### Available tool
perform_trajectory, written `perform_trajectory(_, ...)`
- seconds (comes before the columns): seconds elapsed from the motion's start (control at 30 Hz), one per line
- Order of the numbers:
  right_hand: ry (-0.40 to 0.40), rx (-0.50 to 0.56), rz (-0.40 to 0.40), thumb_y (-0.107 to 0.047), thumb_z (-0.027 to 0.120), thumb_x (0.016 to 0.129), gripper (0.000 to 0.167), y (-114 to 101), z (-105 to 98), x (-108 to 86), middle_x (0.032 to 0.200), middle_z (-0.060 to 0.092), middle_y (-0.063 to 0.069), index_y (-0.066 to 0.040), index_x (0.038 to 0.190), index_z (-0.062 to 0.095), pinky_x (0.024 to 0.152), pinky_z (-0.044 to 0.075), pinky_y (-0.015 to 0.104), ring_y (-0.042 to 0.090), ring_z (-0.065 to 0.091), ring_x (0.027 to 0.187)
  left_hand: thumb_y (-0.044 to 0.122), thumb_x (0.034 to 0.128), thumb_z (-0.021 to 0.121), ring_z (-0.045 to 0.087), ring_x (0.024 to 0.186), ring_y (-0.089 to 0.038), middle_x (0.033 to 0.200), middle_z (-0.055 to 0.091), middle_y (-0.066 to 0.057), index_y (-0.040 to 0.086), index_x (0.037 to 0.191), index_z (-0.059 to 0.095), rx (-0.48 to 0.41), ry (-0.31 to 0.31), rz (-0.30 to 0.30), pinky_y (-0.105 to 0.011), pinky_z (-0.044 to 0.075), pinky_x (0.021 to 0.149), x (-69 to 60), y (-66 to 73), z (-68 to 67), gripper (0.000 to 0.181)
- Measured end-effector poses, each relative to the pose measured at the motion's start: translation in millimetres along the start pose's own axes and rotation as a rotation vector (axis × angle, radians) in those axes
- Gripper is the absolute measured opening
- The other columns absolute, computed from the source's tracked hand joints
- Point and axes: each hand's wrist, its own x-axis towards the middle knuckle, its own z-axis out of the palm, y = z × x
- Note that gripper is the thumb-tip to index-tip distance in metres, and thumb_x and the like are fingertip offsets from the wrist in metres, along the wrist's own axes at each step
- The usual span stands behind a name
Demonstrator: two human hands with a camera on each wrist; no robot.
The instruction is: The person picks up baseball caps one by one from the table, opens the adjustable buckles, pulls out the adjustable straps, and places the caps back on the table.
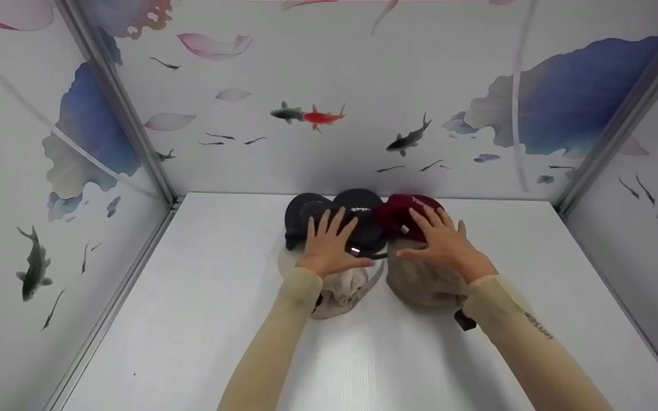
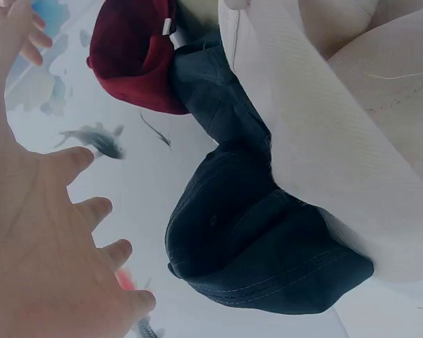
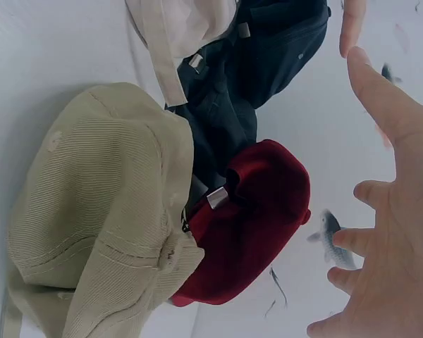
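Note:
Several baseball caps lie in a cluster near the back of the white table. Two dark navy caps (image 1: 306, 212) (image 2: 247, 239) (image 3: 282, 56) sit at the back left, with a maroon cap (image 1: 393, 212) (image 3: 261, 218) beside them. In front are a cream cap (image 1: 343, 294) (image 2: 352, 141) on the left and a khaki cap (image 1: 420, 279) (image 3: 99, 197) on the right. My left hand (image 1: 327, 245) (image 2: 53, 239), fingers spread, hovers over the navy and cream caps. Over the maroon and khaki caps, my right hand (image 1: 440, 242) (image 3: 391, 239) is likewise spread. Both wrist views show the palms apart from the caps.
White panels (image 1: 329, 165) printed with fish, petals and blue leaves enclose the table (image 1: 192, 319) at the back and both sides. Metal frame posts (image 1: 117, 103) stand at the back corners. A small black object (image 1: 465, 320) shows under my right wrist.

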Motion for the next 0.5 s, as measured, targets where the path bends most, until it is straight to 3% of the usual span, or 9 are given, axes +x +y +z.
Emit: perform_trajectory(0.5,-0.003,0.007,-0.032,-0.068,0.064,0.084,0.104,-3.3,3.7,-10.6,0.165,0.018,0.022,-0.013,0.160,0.020,0.117,0.015,0.071,0.048,0.013,0.151,0.075,0.0808,0.062,0.009,0.156,-0.029,0.169,0.010,-0.001,0.029,0.159,0.025,-0.020,-0.013,0.083,-0.056,0.009,0.125,-17.4,0.2,-0.7,0.098)
